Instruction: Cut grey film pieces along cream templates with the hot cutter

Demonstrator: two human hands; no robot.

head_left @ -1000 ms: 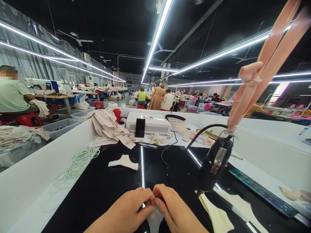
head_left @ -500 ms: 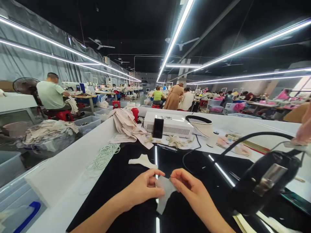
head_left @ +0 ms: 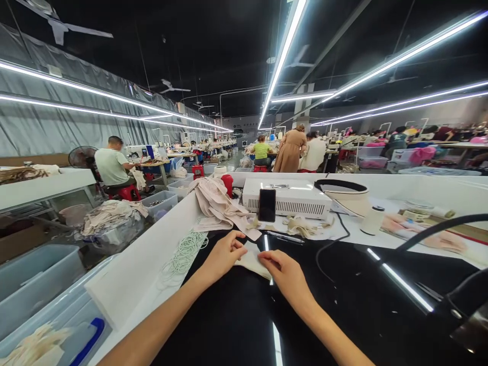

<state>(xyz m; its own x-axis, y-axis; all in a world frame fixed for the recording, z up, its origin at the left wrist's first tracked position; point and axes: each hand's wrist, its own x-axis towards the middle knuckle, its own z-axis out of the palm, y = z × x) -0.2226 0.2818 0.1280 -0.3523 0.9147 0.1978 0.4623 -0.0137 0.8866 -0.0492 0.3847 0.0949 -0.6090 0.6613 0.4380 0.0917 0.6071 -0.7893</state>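
A pale, off-white cut fabric piece (head_left: 251,260) lies on the glossy black tabletop (head_left: 229,315) between my hands. My left hand (head_left: 223,256) is at its left side, fingers curled and the thumb low along its edge. My right hand (head_left: 285,277) pinches at the piece's right edge, thumb and fingertips together. The thin grey sheet seen earlier cannot be told apart from the pale piece now; my fingers cover part of both edges.
Pale green cord (head_left: 183,256) lies coiled to the left, below stacked beige fabric (head_left: 219,206). A phone (head_left: 267,205) leans on a white vented box (head_left: 290,195). A black cable (head_left: 322,259) crosses the right side, near a black hose (head_left: 430,231) and a sun visor (head_left: 345,195).
Both hands have moved forward with the thin grey sheet, onto the pale fabric piece that lay apart on the table. The camera view has shifted left, and the iron-like device at right is mostly out of view.
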